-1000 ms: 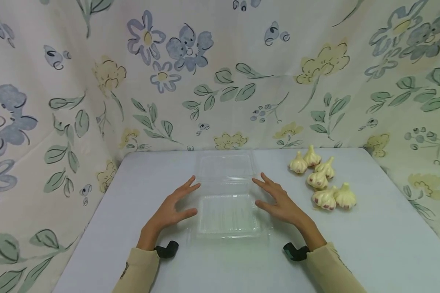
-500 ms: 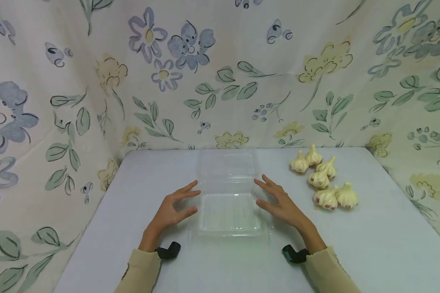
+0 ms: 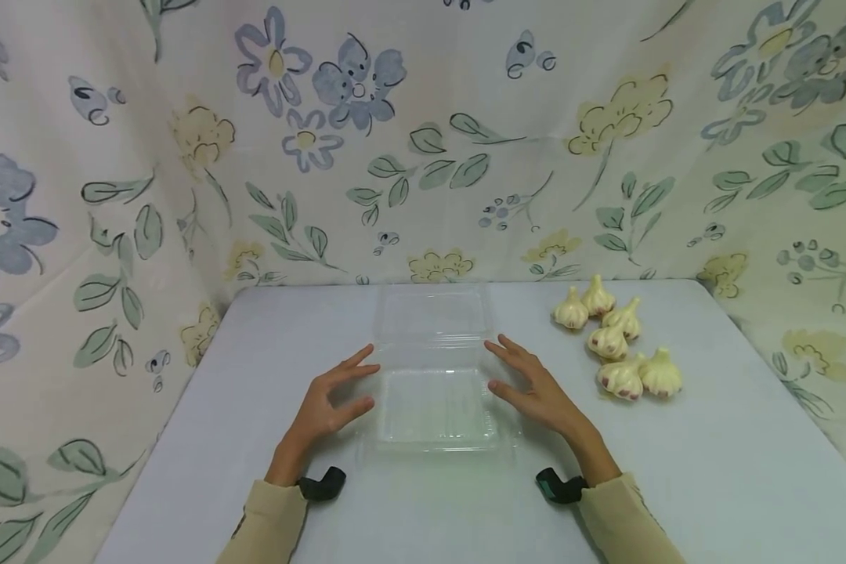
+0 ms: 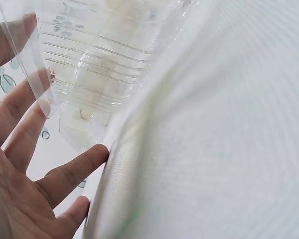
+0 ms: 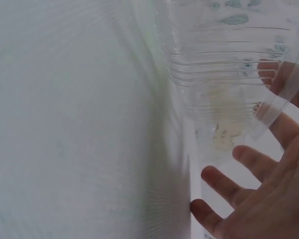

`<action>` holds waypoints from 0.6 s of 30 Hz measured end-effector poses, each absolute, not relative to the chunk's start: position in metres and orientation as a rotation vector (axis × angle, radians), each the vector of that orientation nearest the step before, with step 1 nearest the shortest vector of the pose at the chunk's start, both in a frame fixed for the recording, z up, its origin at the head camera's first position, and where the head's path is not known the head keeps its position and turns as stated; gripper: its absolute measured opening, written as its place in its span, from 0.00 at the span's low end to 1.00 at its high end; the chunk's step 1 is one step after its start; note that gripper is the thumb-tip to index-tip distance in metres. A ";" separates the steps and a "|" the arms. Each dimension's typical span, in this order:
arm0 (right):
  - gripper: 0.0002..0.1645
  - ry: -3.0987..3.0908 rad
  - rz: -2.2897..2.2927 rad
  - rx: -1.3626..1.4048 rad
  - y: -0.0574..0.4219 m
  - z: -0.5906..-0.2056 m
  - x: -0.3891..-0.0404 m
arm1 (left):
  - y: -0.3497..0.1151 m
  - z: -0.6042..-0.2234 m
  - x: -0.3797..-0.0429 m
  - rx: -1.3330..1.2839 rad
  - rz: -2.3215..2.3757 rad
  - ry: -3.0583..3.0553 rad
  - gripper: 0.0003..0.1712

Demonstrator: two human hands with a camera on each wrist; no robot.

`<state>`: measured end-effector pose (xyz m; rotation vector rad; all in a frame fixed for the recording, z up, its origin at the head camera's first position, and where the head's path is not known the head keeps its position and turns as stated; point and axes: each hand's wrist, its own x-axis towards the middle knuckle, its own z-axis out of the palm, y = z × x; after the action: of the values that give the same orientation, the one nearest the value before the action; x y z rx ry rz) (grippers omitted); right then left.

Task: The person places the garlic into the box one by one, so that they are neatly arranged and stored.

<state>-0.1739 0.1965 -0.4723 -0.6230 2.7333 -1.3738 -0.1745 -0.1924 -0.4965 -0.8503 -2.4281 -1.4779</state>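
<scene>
A clear plastic clamshell container [image 3: 437,448] lies opened out on the white table, its ribbed base toward the person and its lid [image 3: 433,313] folded back behind. At its left side is my left hand [image 3: 320,407], fingers spread and thumb out. My right hand [image 3: 539,392] mirrors it on the right side, also with fingers apart. In the left wrist view, the fingers and thumb of the left hand [image 4: 27,149] stand right at the clear container wall [image 4: 94,55]. From the right wrist, the right hand's [image 5: 269,164] spread fingers overlap the container's edge [image 5: 224,64]. Neither hand grips anything.
Several garlic bulbs [image 3: 609,343] sit in a loose cluster at the right back of the white table [image 3: 712,470]. A flower-patterned cloth [image 3: 423,94] hangs behind and along both sides. Black wrist cameras [image 3: 323,484] are strapped to both wrists.
The whole head view shifts slightly between frames. Both hands keep their places beside the container, and the container and garlic bulbs stay where they were.
</scene>
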 end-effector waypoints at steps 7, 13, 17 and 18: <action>0.39 2.746 -1.370 -0.626 0.196 -0.472 -0.173 | -0.194 -0.501 -0.175 -0.853 -1.517 -2.366 0.30; 0.38 2.798 -1.386 -0.628 0.200 -0.468 -0.175 | -0.193 -0.501 -0.173 -0.812 -1.538 -2.374 0.31; 0.35 2.846 -1.482 -0.606 0.206 -0.465 -0.176 | -0.192 -0.501 -0.174 -0.829 -1.529 -2.348 0.31; 0.34 2.864 -1.507 -0.604 0.208 -0.464 -0.176 | -0.192 -0.501 -0.174 -0.839 -1.526 -2.335 0.31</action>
<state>-0.1762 0.2077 -0.4638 -0.6039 2.8640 -1.5070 -0.1740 -0.1924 -0.5007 -0.8388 -2.3351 -1.5262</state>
